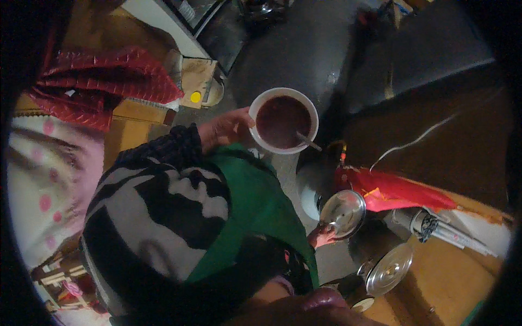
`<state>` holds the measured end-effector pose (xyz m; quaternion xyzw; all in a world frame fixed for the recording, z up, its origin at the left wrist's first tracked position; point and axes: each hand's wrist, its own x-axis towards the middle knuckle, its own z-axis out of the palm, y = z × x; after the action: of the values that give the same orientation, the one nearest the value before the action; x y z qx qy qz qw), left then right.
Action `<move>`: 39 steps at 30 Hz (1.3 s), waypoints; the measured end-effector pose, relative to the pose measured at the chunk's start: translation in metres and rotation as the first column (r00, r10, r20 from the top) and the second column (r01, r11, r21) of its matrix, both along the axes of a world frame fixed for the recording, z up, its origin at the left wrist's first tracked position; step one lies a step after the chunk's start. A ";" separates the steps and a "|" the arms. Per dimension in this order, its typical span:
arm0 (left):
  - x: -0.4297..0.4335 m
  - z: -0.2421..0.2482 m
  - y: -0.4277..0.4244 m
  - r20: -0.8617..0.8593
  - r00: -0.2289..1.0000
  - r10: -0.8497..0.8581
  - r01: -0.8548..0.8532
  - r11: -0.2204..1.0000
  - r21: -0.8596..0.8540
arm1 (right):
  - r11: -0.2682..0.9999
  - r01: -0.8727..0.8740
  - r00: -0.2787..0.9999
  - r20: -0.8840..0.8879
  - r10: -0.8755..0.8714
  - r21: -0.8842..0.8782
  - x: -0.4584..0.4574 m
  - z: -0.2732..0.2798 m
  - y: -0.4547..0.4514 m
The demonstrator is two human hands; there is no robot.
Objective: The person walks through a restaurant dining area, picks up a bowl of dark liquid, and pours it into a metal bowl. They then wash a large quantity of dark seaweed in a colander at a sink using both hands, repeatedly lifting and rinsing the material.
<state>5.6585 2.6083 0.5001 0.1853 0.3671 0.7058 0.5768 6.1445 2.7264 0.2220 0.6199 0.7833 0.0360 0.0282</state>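
My left hand (228, 127) holds a white bowl (253, 136) by its rim, the thumb over the edge. Dark reddish-brown liquid (283, 120) fills much of the bowl. A metal spoon (310, 141) leans in it with its handle over the right rim. Lower and to the right, my right hand (324, 236) grips the edge of a round, shiny lid (344, 212), held tilted; whether it is glass or metal I cannot tell. My wide patterned sleeve (163, 216) and a green garment (253, 195) hide much of both arms.
Right of the lid lies a red cloth (403, 189) along a brown surface's edge. A second shiny lid (389, 271) is near a wooden surface (444, 281). On the left are a red quilted cover (118, 77) and a polka-dot cloth (57, 183). Grey floor (301, 45) lies ahead.
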 end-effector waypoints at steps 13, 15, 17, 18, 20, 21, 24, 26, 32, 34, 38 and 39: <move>-0.116 -0.019 0.016 0.189 0.924 0.332 -0.244 0.894 -0.376 | 0.764 -0.349 0.600 -0.756 -0.262 -0.542 -0.220 0.152 0.136; -0.155 -0.021 0.022 0.079 0.941 0.328 -0.305 0.927 -0.218 | 0.611 -0.313 0.591 -0.653 -0.473 -0.727 -0.290 0.150 0.170; -0.204 -0.029 0.027 -0.009 0.963 0.271 -0.265 0.933 -0.244 | 0.561 -0.341 0.692 -0.606 -0.393 -0.754 -0.363 0.136 0.202; -0.230 -0.036 0.033 -0.045 0.966 0.254 -0.258 0.945 -0.203 | 0.550 -0.366 0.715 -0.605 -0.349 -0.751 -0.400 0.125 0.218; -0.283 -0.053 0.053 -0.051 0.957 0.286 -0.285 0.891 -0.353 | 0.515 -0.401 0.731 -0.604 -0.318 -0.757 -0.472 0.102 0.250; -0.306 -0.061 0.061 -0.053 0.951 0.303 -0.302 0.887 -0.349 | 0.561 -0.412 0.734 -0.626 -0.263 -0.718 -0.508 0.090 0.267; -0.369 -0.080 0.085 0.139 0.871 0.472 -0.385 0.829 -0.405 | 0.586 -0.494 0.758 -0.648 -0.071 -0.642 -0.617 0.058 0.319; -0.391 -0.091 0.100 0.182 0.828 0.530 -0.454 0.825 -0.338 | 0.605 -0.615 0.666 -0.743 0.057 -0.506 -0.695 0.041 0.352; -0.459 -0.147 0.131 0.085 0.722 0.687 -0.628 0.702 -0.334 | 0.374 -0.720 0.583 -0.802 -0.131 -0.585 -0.955 -0.018 0.419; -0.467 -0.164 0.145 0.145 0.631 0.762 -0.652 0.622 -0.434 | 0.236 -0.760 0.525 -0.786 -0.327 -0.606 -1.042 -0.047 0.428; -0.495 -0.191 0.181 0.163 0.545 0.822 -0.702 0.554 -0.448 | 0.108 -0.783 0.536 -0.752 -0.383 -0.613 -1.204 -0.123 0.437; -0.497 -0.192 0.188 0.135 0.526 0.840 -0.714 0.523 -0.466 | 0.060 -0.779 0.548 -0.724 -0.419 -0.625 -1.240 -0.146 0.438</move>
<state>5.1615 2.7959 0.3079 -0.2353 0.4241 0.8318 0.2700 4.9046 3.1641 0.0761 0.2299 0.5829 -0.7759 0.0729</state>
